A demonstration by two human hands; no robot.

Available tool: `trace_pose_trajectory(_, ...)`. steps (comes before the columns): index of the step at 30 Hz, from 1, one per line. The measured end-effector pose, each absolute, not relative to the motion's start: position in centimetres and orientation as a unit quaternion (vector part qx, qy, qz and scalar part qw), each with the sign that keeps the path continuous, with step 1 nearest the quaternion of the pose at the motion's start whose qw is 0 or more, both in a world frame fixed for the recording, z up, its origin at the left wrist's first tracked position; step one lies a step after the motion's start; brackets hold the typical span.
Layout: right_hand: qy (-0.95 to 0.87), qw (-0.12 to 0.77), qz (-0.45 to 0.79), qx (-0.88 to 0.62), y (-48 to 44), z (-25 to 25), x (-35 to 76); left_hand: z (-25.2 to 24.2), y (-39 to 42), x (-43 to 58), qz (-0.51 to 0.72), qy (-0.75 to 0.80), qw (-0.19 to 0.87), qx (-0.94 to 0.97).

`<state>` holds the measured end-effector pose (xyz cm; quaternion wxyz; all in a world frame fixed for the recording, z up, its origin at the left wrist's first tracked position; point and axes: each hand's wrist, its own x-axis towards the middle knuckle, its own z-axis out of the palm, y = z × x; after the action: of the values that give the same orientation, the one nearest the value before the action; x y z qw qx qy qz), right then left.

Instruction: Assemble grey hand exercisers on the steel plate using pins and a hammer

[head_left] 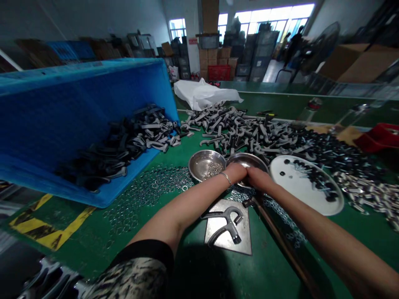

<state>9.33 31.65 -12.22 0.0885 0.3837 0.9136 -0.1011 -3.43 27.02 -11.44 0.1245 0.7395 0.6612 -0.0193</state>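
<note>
My left hand (236, 171), with a bracelet at the wrist, reaches into the right metal bowl (240, 157). My right hand (257, 178) meets it over the same bowl. The fingers of both hands point away from me and are hidden, so what they hold, if anything, does not show. Beside that bowl stands a left metal bowl (198, 161) with small metal pieces in it. Nearer to me, a grey hand grip strengthener (231, 224) lies on a square metal plate (245, 245). A hammer (274, 232) rests under my right forearm.
A blue crate (102, 199) on its side holds grey and black handles. More handles (237, 128) are heaped behind the bowls. Metal rings (152, 187) spread at left. At right are a white tray (293, 191) of black-headed screws, metal cylinders (370, 191) and a red bin (380, 139).
</note>
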Motion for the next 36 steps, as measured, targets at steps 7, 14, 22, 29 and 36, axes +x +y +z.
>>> trace_pose_trajectory(7,0.902,0.016,-0.142,0.407,31.4,-11.0,9.6,-9.3,25.9,-2.1,-0.018,0.699,0.103,0.707)
trace_pose_trajectory(14,0.873,-0.118,-0.275,0.386,26.3,-8.0,15.6,-8.5,18.4,-4.9,0.175,0.668,0.056,0.721)
trace_pose_trajectory(22,0.733,-0.148,-0.557,0.362,17.1,-11.8,19.8,-11.1,7.6,-4.4,0.388,0.63,0.273,0.615)
trace_pose_trajectory(29,0.725,-0.162,-0.541,0.394,17.0,-12.3,18.2,-12.1,6.7,-2.6,0.288,0.683,0.185,0.646)
trace_pose_trajectory(36,0.795,-0.188,-0.418,0.398,17.0,-13.8,16.9,-13.0,6.9,-2.3,0.201,0.696,0.113,0.68)
